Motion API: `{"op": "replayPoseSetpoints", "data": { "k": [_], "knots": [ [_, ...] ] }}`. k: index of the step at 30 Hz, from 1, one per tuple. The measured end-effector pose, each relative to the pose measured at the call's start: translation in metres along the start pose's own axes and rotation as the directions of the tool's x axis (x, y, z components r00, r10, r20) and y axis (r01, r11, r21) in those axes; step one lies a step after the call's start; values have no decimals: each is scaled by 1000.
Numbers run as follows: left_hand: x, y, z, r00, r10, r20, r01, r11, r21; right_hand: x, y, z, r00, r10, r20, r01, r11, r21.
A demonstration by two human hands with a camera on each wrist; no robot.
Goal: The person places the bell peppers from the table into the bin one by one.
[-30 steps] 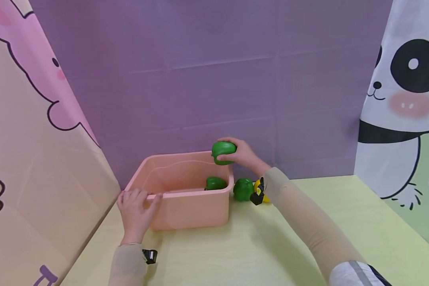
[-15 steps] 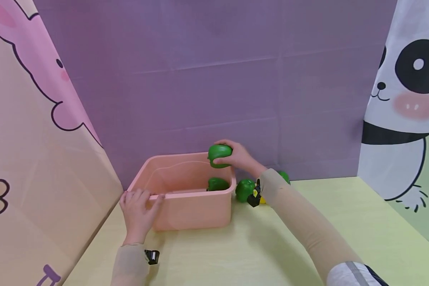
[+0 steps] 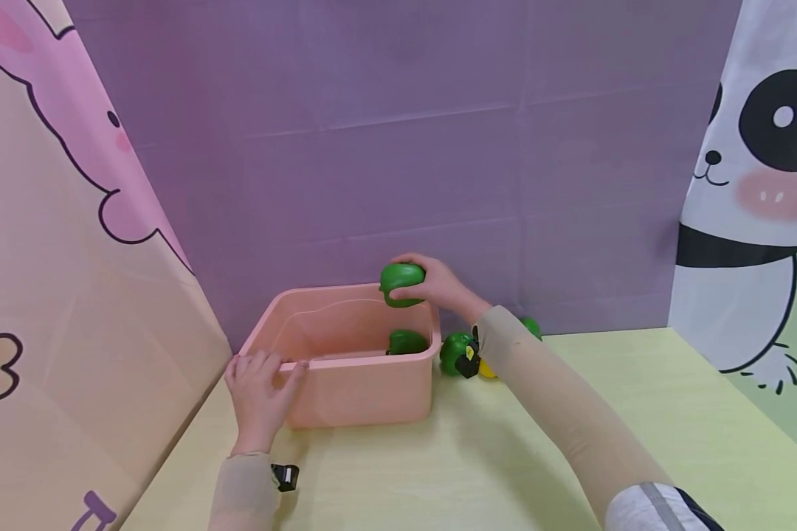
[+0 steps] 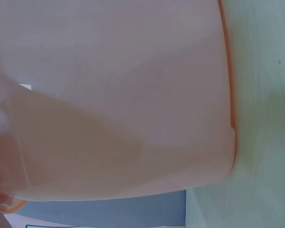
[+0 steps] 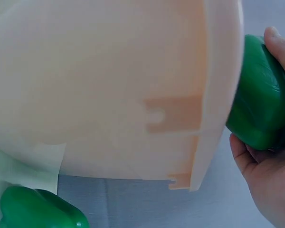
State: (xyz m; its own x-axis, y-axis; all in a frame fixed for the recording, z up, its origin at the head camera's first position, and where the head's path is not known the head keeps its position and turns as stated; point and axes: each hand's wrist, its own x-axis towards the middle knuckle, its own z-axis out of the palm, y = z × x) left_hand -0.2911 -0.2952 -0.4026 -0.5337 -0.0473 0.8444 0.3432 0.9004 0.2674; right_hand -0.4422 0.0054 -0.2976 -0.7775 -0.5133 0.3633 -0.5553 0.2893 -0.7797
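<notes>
We are facing a creased purple backdrop (image 3: pixel 372 162), with a peach cartoon panel (image 3: pixel 73 317) left, a panda panel (image 3: pixel 747 192) right, and a pale tabletop (image 3: pixel 398 483) below.

The green pepper (image 3: pixel 397 276) I hold: smooth, glossy, plastic-looking; bin (image 3: pixel 365 392): smooth, low-sheen plastic; my sleeves (image 3: pixel 571 405): matt cloth; bench (image 3: pixel 398 479): smooth, faintly wood-grained; backdrop (image 3: pixel 372 184): matt, creased sheeting.

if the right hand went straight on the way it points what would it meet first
Probably the purple backdrop. The right hand, holding a green pepper, points left and slightly away across the top of the pink bin. Depth is unclear, so the bin's back rim could come first.
</notes>
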Motion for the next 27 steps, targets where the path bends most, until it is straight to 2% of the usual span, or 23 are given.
{"op": "replayPoseSetpoints", "data": {
  "k": [6,10,27],
  "knots": [
    [-1,0,1,1000,1,-5,-1,1000,2,1,4,8,999,-3,45,7,997,-81],
    [-1,-1,1,1000,4,-9,-4,1000,-4,1,8,14,998,-11,66,18,995,-98],
    [0,-2,2,1000,-2,-2,2,1000,4,4,13,34,996,4,95,16,976,-215]
  ]
}}
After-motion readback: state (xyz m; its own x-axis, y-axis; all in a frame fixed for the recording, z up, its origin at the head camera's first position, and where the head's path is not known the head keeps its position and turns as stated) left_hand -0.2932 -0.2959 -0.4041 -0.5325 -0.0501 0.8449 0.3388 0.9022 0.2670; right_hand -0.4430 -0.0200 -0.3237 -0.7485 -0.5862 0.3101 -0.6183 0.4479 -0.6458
